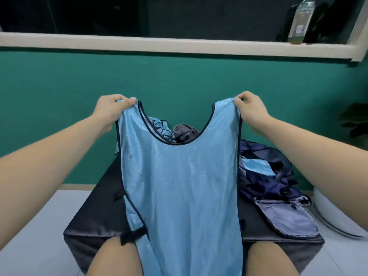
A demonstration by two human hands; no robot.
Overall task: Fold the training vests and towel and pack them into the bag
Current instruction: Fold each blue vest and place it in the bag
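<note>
Your left hand [111, 108] and right hand [251, 110] each pinch a shoulder strap of the light-blue vest [183, 186], hanging over the black table [95, 212], with the navy bag [272, 182], seemingly open, at right.

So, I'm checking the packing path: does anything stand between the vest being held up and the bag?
Nothing visible does. The vest hangs from the left hand and right hand, and the bag lies just right of it on the dark surface. Light blue cloth shows among the bag's folds.
</note>
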